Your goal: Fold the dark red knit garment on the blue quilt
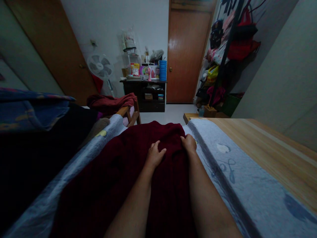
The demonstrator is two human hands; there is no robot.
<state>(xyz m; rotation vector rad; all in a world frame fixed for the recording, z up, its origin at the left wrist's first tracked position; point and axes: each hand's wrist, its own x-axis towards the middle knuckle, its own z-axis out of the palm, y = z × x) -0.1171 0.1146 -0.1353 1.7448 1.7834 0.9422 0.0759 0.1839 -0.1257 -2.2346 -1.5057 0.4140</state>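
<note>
A dark red garment (128,155) lies spread over the bed, reaching from the near edge of the view to the far end of the mattress. My left hand (156,154) rests on the middle of its cloth, thumb and fingers apart. At the garment's far right edge, my right hand (189,143) has its fingers curled around a fold of the cloth. Under the garment is a light blue-grey bed sheet (223,165) with a dark stripe and printed shapes.
Dark and blue patterned clothes (34,112) are piled at left. A reddish cloth (111,102) drapes over a wooden rail. Beyond stand a white fan (100,66), a dark cabinet (153,96) and a wooden door (187,56). Bags hang from a black rack (226,49) at right, behind a wooden board (279,145).
</note>
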